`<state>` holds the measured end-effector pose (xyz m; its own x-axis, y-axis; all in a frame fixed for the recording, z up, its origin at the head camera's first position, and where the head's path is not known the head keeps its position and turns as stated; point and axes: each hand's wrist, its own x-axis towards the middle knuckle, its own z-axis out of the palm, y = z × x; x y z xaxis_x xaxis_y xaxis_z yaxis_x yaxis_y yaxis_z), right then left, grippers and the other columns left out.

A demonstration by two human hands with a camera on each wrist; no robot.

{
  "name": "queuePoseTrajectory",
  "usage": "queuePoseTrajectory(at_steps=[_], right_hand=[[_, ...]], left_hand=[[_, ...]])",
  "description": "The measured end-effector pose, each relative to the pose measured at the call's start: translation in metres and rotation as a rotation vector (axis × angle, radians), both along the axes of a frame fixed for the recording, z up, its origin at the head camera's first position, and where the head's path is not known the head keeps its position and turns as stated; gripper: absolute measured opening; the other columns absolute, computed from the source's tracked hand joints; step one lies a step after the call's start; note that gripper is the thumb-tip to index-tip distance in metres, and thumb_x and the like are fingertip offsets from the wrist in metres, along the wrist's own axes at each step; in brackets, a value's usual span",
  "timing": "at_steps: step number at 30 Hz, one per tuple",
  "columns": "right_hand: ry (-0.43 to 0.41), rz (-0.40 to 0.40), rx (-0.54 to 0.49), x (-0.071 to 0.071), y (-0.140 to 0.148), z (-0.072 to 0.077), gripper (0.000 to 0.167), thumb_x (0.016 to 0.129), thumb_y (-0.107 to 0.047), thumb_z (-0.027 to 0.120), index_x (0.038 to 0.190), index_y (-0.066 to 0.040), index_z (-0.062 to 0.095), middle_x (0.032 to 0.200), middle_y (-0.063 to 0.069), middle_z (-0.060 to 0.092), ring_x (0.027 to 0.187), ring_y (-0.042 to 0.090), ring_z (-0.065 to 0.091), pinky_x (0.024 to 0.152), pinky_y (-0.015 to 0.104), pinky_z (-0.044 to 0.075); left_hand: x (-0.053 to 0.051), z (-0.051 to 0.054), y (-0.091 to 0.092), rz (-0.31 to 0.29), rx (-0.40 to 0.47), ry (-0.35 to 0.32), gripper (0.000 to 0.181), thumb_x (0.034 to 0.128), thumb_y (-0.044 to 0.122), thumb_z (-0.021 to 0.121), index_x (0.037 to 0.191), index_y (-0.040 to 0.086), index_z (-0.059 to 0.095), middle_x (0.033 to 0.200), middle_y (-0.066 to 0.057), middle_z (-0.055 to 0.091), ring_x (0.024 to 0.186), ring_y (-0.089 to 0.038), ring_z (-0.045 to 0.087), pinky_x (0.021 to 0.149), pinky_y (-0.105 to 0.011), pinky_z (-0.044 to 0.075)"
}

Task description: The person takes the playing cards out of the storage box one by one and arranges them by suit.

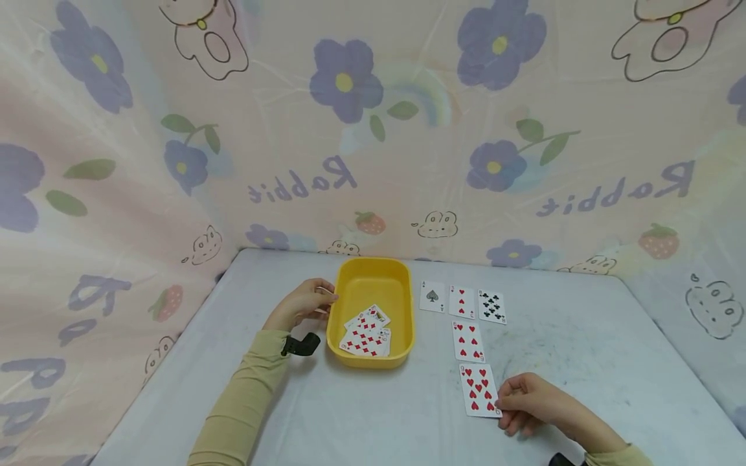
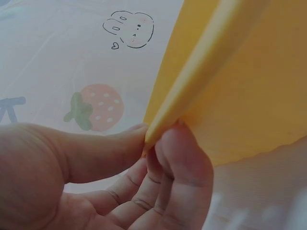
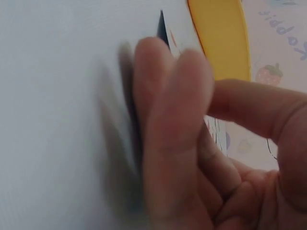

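Observation:
My left hand [image 1: 305, 302] pinches the left rim of a yellow plastic tray [image 1: 373, 266] between thumb and fingers; the left wrist view shows the tray's rim [image 2: 192, 72] close up. Several playing cards [image 1: 365, 341], mostly diamonds, lie face up and overlapping in the tray's near half. At the lower right corner of a nine of hearts [image 1: 479, 385], my right hand [image 1: 539, 404] pinches the card. Just beyond it lies a six of hearts [image 1: 468, 341]. In the right wrist view, the fingers hide most of the held card.
An ace of spades [image 1: 432, 297], a three of hearts [image 1: 462, 302] and an eight of clubs [image 1: 492, 307] form a row right of the tray. All lie on a white-covered table [image 1: 396, 421]. A patterned curtain [image 1: 408, 149] hangs behind and at both sides.

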<state>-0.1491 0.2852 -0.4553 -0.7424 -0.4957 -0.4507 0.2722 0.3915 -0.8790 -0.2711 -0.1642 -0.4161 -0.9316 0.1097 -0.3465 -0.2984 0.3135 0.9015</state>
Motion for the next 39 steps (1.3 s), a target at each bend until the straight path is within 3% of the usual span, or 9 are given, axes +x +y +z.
queuePoseTrajectory(at_steps=[25,32,35,39], right_hand=[[0.035,-0.049,0.07,0.005,-0.005,0.001,0.015,0.091,-0.013,0.062,0.09,0.001,0.056,0.069,0.013,0.067,0.055,0.015,0.064,0.049,0.027,0.053],[0.092,-0.043,0.141,-0.001,-0.005,0.019,0.017,0.094,-0.015,0.057,0.09,0.002,0.058,0.067,0.012,0.066,0.053,0.014,0.061,0.048,0.028,0.052],[0.149,-0.058,0.144,-0.013,-0.012,0.031,0.02,0.096,-0.017,0.057,0.093,0.003,0.058,0.069,0.011,0.066,0.055,0.016,0.061,0.05,0.03,0.053],[0.263,-0.045,0.053,-0.036,-0.033,0.054,0.026,0.097,-0.018,0.058,0.103,0.008,0.056,0.082,0.018,0.068,0.07,0.027,0.066,0.061,0.037,0.056]], left_hand=[[0.0,0.002,0.001,0.014,-0.005,-0.011,0.024,0.0946,0.009,0.06,0.115,0.001,0.051,0.1,-0.017,0.061,0.073,-0.02,0.06,0.064,-0.031,0.056],[0.0,0.0,0.002,0.002,-0.011,-0.005,0.027,0.0947,0.01,0.06,0.118,0.0,0.05,0.107,-0.02,0.06,0.077,-0.021,0.061,0.066,-0.031,0.056],[-0.001,-0.001,0.001,0.004,-0.01,-0.003,0.028,0.0949,0.011,0.06,0.118,0.0,0.05,0.106,-0.02,0.06,0.076,-0.021,0.06,0.066,-0.031,0.055],[-0.002,-0.002,0.0,0.015,-0.001,-0.012,0.027,0.095,0.011,0.06,0.118,0.0,0.05,0.104,-0.019,0.06,0.074,-0.02,0.059,0.066,-0.031,0.055]])
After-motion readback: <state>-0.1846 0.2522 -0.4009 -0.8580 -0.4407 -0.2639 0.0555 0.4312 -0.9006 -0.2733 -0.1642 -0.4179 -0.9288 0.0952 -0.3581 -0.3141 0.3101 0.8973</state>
